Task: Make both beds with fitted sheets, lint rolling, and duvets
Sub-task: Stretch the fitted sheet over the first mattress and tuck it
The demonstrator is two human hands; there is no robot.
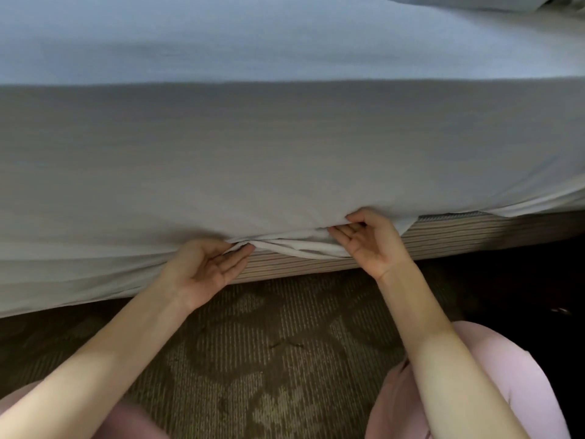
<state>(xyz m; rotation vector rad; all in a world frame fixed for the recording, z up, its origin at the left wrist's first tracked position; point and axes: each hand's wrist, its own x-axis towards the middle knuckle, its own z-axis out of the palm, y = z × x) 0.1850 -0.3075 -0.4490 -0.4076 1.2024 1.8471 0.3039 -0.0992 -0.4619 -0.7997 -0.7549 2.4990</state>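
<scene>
I'm pressing L hand, palm up, fingers straight, gripping nothing, against fitted sheet hem, just above striped bed base. R hand touching same hem close by; can't tell if it's pinching.

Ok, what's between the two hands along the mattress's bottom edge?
Head view: a loose fold of the fitted sheet hem runs from the left hand to the right hand, sagging over the striped bed base.
</scene>
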